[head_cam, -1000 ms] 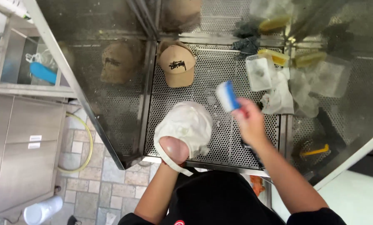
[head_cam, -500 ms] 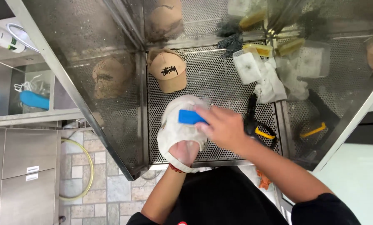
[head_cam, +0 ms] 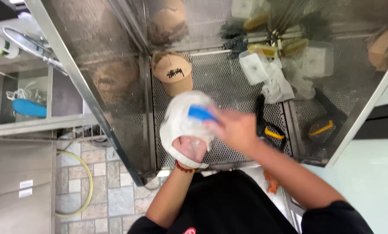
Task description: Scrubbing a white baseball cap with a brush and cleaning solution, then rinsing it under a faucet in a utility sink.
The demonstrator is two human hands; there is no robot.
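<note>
The white cap sits over the near edge of the perforated metal counter, close to its near-left corner, held up off the mesh. Its long axis runs from the near edge toward the far edge, with the band end nearest the person and the crown pointing away. The left hand is pushed up inside the cap from below, palm showing in the opening, fingers hidden in the fabric, so the cap is stretched over it; a red bead bracelet circles that wrist. The right hand reaches in from the right, forearm slanting toward the near-right corner, and is closed around a blue brush pressed on the cap's upper right side. The hand is blurred. The cap looks pale, wrinkled and glossy. 1 tan cap lies near the far-left corner, well apart.
</note>
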